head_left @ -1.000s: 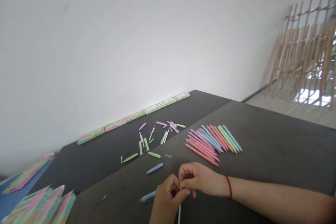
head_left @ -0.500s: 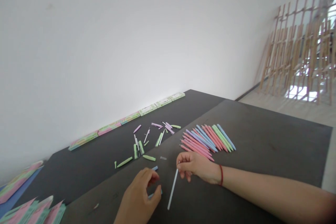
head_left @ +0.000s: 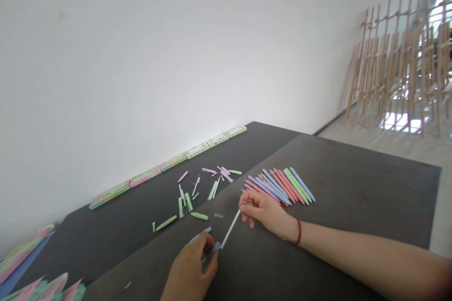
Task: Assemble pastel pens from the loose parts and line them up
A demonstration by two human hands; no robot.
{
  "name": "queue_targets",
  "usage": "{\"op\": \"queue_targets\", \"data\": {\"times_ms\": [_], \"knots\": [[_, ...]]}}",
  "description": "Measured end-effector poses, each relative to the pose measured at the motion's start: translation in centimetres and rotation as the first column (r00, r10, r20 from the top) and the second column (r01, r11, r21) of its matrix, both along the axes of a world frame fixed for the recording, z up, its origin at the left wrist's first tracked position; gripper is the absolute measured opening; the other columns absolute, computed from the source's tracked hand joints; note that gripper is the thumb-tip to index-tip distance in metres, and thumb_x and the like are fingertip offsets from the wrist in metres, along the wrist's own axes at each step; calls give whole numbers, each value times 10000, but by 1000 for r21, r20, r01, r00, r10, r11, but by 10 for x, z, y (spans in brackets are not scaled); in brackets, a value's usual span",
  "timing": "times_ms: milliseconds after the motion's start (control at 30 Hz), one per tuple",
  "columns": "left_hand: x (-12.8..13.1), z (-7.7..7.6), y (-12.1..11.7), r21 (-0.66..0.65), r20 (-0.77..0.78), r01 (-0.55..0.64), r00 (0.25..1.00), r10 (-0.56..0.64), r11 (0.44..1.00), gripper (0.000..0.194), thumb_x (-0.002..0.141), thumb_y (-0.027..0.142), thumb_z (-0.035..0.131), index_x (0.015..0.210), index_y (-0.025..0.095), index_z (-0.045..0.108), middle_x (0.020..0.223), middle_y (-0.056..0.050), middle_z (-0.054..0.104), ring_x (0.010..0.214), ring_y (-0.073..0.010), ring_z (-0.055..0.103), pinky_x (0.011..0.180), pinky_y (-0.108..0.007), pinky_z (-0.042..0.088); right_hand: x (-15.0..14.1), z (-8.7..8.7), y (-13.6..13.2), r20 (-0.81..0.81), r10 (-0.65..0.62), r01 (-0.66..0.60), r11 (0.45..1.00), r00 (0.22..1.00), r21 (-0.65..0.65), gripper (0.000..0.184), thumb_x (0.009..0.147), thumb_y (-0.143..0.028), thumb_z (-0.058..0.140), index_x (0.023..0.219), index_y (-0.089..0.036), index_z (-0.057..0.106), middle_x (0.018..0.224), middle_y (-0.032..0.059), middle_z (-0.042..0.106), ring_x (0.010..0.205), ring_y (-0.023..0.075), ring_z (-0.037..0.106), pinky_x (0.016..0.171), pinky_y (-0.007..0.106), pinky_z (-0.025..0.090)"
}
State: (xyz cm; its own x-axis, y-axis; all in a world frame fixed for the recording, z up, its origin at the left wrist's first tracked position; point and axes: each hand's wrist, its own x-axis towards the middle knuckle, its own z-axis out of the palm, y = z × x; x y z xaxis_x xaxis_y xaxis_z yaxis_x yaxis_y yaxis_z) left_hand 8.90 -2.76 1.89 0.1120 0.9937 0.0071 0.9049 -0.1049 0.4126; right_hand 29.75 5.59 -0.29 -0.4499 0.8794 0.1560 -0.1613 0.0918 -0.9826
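Observation:
My right hand (head_left: 262, 210) pinches the upper end of a thin white refill (head_left: 230, 229), which slants down to the left over the dark table (head_left: 353, 197). The refill's lower end meets a blue pen barrel (head_left: 211, 249) that my left hand (head_left: 189, 273) grips near the table's front edge. A second blue pen piece (head_left: 200, 234) lies just beyond my left fingers. A red band circles my right wrist.
A row of finished pink, purple, blue and green pens (head_left: 278, 183) lies just beyond my right hand. Loose green and purple pen parts (head_left: 197, 193) are scattered to the left. Flat boxes (head_left: 169, 162) line the wall, pastel packs (head_left: 21, 254) lie far left, wooden frames (head_left: 399, 70) lean at right.
My hands came apart as the right drew the white refill out, then my left hand took up the blue barrel and the refill's tip came to its end.

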Motion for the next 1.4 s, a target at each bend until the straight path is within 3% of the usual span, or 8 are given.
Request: {"op": "queue_targets", "data": {"times_ms": [167, 433, 700, 900, 1100, 1400], "knots": [[2, -2, 0, 42, 52, 5, 999, -8, 999, 54, 761, 266, 479, 765, 238, 525, 763, -7, 651, 739, -186, 612, 695, -276, 425, 2, 7, -1, -13, -11, 12, 1000, 1000, 25, 213, 795, -353, 582, 810, -160, 494, 601, -35, 584, 446, 67, 487, 454, 198, 372], [11, -9, -2, 100, 79, 20, 996, -28, 995, 60, 792, 238, 447, 766, 230, 500, 735, 5, 621, 707, -170, 595, 674, -267, 416, -6, -4, -12, -6, 34, -34, 999, 999, 14, 198, 791, -333, 589, 805, -159, 494, 592, -36, 580, 442, 67, 483, 440, 191, 377], [21, -13, -6, 151, 304, -14, 952, -33, 988, 80, 824, 275, 476, 779, 217, 507, 689, 20, 578, 642, -146, 560, 634, -232, 416, -8, -5, -18, -21, 24, -23, 999, 999, 27, 199, 792, -331, 596, 803, -158, 497, 586, -36, 575, 446, 64, 475, 442, 187, 389], [23, -26, -9, 186, 430, -63, 903, -23, 981, 160, 859, 349, 448, 838, 214, 531, 734, -12, 605, 670, -170, 572, 662, -265, 437, -10, -6, -25, -25, 53, -51, 996, 998, 68, 164, 787, -282, 610, 807, -156, 507, 604, -31, 569, 496, 71, 501, 463, 180, 419], [19, -31, -8, 208, 351, -7, 934, -68, 978, 223, 899, 379, 381, 956, 227, 533, 840, -45, 652, 746, -182, 614, 684, -274, 452, -14, -8, -26, -53, 62, -62, 998, 997, 6, 173, 783, -293, 607, 795, -153, 505, 582, -36, 566, 453, 64, 489, 438, 178, 409], [11, -38, -5, 289, 83, 101, 988, -130, 952, 176, 912, 305, 356, 953, 258, 521, 787, 5, 684, 684, -155, 667, 599, -221, 462, -19, -16, -25, -127, 91, -100, 993, 988, -68, 241, 763, -349, 631, 786, -149, 499, 580, -23, 594, 429, 70, 502, 424, 185, 409]]}}
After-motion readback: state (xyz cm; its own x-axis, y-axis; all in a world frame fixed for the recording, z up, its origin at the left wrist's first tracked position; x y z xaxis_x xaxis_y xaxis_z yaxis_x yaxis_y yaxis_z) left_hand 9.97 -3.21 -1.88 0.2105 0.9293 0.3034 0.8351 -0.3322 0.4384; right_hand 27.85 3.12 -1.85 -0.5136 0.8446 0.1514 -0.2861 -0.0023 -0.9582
